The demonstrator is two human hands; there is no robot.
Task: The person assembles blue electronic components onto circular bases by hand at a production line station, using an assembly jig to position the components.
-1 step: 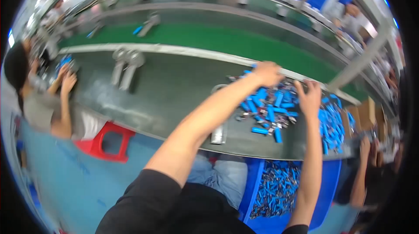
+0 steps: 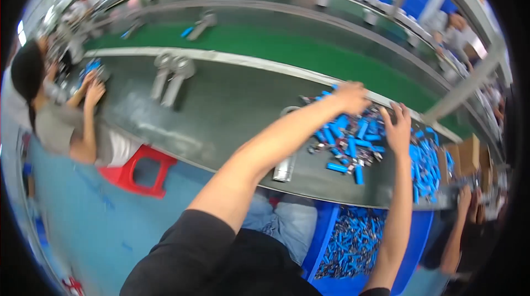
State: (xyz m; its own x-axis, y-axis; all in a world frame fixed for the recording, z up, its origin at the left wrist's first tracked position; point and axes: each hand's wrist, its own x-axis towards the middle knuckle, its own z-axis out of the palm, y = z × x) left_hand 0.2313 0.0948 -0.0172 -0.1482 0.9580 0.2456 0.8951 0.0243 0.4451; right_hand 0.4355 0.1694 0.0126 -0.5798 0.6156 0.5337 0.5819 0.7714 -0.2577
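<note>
A loose heap of blue cylinders with wires and small metallic bits point(image 2: 358, 144) lies on the dark bench. Over the heap's far side, by the pale rail, my left hand point(image 2: 351, 97) reaches in with its fingers bent down; whether they pinch anything is hidden. My right hand point(image 2: 398, 127) is at the heap's right side, thumb and fingers apart, with nothing seen in it. Under my left forearm lies a grey part with a round head and a long handle point(image 2: 284, 169), partly covered by the arm.
A second heap of blue cylinders point(image 2: 424, 169) lies to the right, near cardboard boxes point(image 2: 469, 155). Below the bench edge stands a blue bin point(image 2: 418, 241) full of similar pieces. Two grey handled parts point(image 2: 175, 80) lie left. A co-worker point(image 2: 66, 125) sits beyond; a slanted post point(image 2: 469, 86) rises at right.
The whole view has shifted a little, so the bench and heaps appear slightly lower and further right. Both hands stay at the same heap, with little visible change.
</note>
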